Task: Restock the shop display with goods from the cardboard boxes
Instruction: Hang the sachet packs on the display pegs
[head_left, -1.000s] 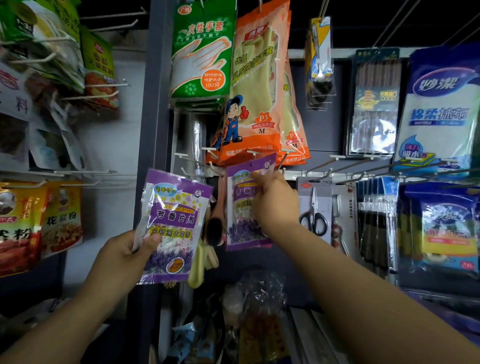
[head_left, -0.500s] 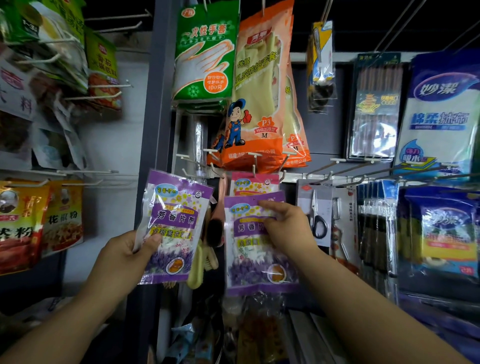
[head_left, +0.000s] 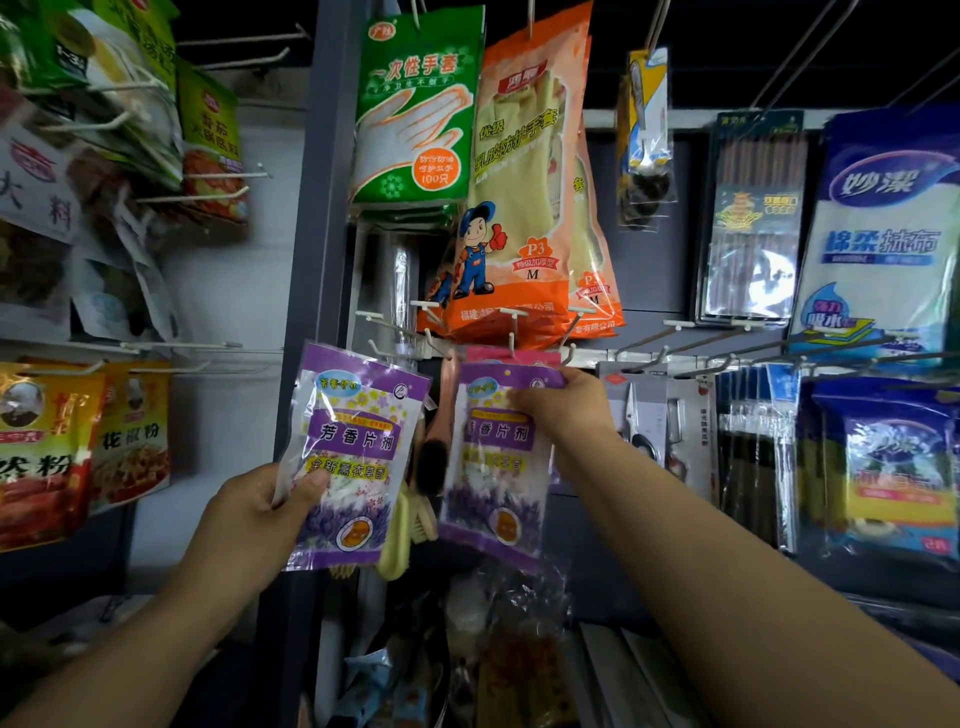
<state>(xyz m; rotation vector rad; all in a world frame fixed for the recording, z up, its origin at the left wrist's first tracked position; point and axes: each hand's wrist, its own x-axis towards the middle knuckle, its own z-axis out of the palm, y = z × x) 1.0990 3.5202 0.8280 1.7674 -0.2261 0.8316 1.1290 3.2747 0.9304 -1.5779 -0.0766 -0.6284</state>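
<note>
Hands both gripping purple sachets. Left hand (head_left: 249, 514) pinches one sachet (head_left: 350, 457) by its lower left edge, thumb on the front, held upright in front of the grey post (head_left: 324, 208). Right hand (head_left: 563, 415) pinches top of second sachet (head_left: 496, 462), raised just under the hook rail (head_left: 587, 356), in front of a pink pack (head_left: 511, 356). Orange glove packs (head_left: 530, 182) hang above; scissors (head_left: 647, 426) just right of the right hand.
</note>
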